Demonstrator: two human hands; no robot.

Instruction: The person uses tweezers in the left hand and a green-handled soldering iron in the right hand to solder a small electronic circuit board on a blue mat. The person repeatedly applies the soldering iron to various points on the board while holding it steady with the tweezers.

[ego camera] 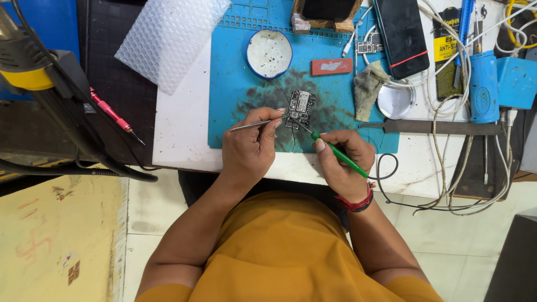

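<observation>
A small circuit board point(300, 108) lies on a blue work mat point(235, 112) that is stained dark around it. My left hand point(251, 148) grips metal tweezers point(254, 124), whose tips reach the board's left edge. My right hand point(344, 162) holds a green-handled soldering iron point(338, 155) like a pen, its thin tip touching the board's lower right side. Both hands rest at the near edge of the mat.
A round dish point(269, 53), a red slab point(331, 66), a grey rag point(367, 86), a metal lid point(396, 101) and a dark phone point(401, 34) lie behind the board. Bubble wrap point(168, 39) lies left, a red screwdriver point(112, 114) farther left. Cables and blue tools point(484, 84) crowd the right.
</observation>
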